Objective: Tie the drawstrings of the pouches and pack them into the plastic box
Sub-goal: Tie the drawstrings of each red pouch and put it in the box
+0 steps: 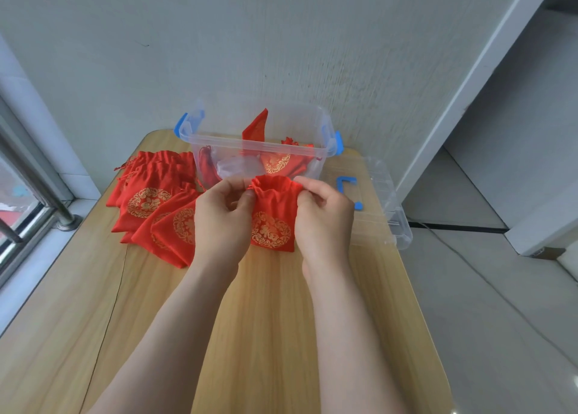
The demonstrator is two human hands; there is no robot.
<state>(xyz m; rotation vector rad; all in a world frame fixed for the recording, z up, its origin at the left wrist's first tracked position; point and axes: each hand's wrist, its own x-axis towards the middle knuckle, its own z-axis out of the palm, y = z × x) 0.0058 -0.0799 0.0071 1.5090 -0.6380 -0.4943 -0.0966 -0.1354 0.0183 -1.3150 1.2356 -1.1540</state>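
- Tabletop [266,335]: wood, with both forearms reaching over it toward 12 o'clock
- Left hand [223,216]: narrow grip, fingertips pinching the pouch's neck on its 9 o'clock side
- Right hand [322,213]: narrow grip too, pinching the same neck from 3 o'clock
- Pouch [272,207]: held between the hands over the tabletop, long axis running 6 to 12, gathered mouth at 12; the strings are hidden by the fingers, so I cannot tell if a knot is made
- Pile [150,201]: more red pouches lying flat at 9 o'clock of the left hand
- Lid [375,201]: clear, at 3 o'clock of the right hand
- Box [219,138]: open, just past the pouch at 12 o'clock, with a few pouches inside; both hands look equally near, so the drop is likely a short push straight ahead
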